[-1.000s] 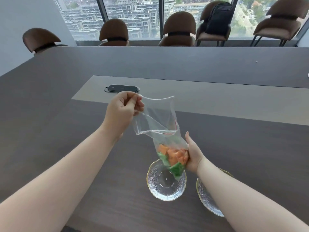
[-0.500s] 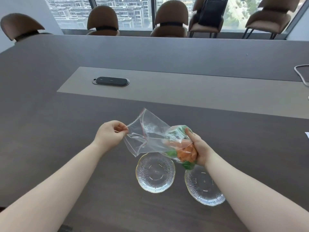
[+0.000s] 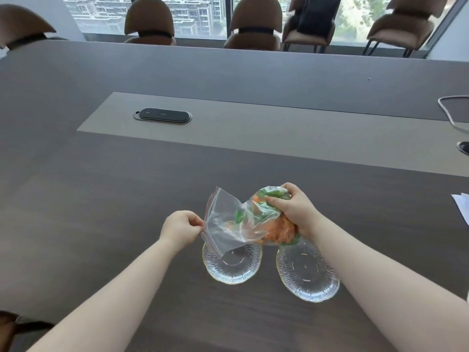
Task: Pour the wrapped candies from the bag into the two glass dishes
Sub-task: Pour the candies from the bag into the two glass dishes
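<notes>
Overhead, both hands' grips clutch the candy-filled bag [image 3: 243, 219]; both dishes [image 3: 232, 265] empty.

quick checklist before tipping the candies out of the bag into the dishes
1. Left hand grip on the bag's mouth edge: ok, pinched.
2. Right hand grip on the candy-filled end of the bag: ok, raised above the mouth.
3. Mouth over the left dish: ok, its lower corner hangs above it.
4. Seal open: cannot tell, the plastic is clear and crumpled.
5. Both dishes empty and flat on the table: ok; the right dish sits beside the left.
6. Candies free to slide: not ok, most are bunched in the right hand.
</notes>
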Demonstrator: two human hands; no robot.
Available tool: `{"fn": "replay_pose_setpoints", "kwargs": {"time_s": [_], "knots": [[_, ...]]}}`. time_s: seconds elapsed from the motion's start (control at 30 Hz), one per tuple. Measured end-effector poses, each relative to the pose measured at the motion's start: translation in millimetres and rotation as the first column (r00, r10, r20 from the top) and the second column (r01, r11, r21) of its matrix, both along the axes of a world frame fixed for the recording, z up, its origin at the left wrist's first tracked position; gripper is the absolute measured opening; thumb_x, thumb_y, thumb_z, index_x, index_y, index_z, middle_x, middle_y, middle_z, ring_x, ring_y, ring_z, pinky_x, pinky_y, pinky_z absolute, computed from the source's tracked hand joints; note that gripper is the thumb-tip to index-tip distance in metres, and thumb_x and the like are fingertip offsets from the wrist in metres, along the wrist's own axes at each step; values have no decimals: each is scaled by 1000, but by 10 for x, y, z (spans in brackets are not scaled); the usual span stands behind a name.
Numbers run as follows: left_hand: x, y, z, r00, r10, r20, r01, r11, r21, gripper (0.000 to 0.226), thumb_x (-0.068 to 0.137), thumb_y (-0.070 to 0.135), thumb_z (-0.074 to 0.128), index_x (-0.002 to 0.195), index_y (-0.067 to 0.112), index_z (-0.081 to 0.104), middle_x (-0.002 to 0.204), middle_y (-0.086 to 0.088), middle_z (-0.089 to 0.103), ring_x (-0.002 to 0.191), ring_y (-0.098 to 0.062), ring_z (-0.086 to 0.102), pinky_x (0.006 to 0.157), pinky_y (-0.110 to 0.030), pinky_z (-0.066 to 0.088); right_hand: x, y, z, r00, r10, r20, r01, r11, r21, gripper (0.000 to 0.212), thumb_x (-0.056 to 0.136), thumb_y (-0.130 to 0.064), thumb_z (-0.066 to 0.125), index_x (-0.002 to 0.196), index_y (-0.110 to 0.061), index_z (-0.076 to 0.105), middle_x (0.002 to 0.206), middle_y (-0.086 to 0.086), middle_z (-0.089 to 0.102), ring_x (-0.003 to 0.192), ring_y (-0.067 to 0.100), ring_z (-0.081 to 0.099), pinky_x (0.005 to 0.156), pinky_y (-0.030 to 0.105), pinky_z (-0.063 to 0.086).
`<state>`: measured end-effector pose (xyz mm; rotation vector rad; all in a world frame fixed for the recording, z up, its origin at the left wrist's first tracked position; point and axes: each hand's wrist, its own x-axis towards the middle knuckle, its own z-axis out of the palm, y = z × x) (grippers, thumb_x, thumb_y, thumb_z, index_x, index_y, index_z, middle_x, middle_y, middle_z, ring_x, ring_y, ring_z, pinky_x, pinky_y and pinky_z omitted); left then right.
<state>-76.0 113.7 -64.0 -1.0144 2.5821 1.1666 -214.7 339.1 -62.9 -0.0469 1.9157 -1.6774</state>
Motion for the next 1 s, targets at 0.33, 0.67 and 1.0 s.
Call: {"fn": "replay_pose_setpoints", "kwargs": {"time_s": [0.33, 0.67, 1.0], "knots": [[176, 72, -374, 959, -189, 211, 177, 981, 76, 20, 75, 18, 63, 95, 20, 66, 83, 8, 64, 93, -19, 66, 84, -26, 50, 168, -213, 247, 928, 224, -299, -163, 963, 217, 21, 75, -12, 70, 76, -19, 50, 65, -2, 54, 58, 13, 47, 59, 27, 44], [2, 54, -230, 957, -287, 35, 285, 958, 42, 67, 81, 14, 55, 143, 25, 32, 149, 6, 38, 137, -17, 38, 108, -26, 32, 338, -386, 438, 846, 278, -455, -190, 954, 231, 23, 74, -9, 69, 75, -18, 48, 58, -8, 44, 48, 5, 38, 48, 12, 36], [-90, 148, -354, 951, -280, 131, 295, 948, -115, 34, 78, 20, 54, 108, 30, 64, 114, 1, 66, 99, -25, 63, 83, -33, 51, 312, -384, 558, 828, 261, -497, -157, 958, 241, 30, 74, -8, 69, 70, -26, 44, 58, -8, 44, 47, 4, 41, 48, 9, 37]]}}
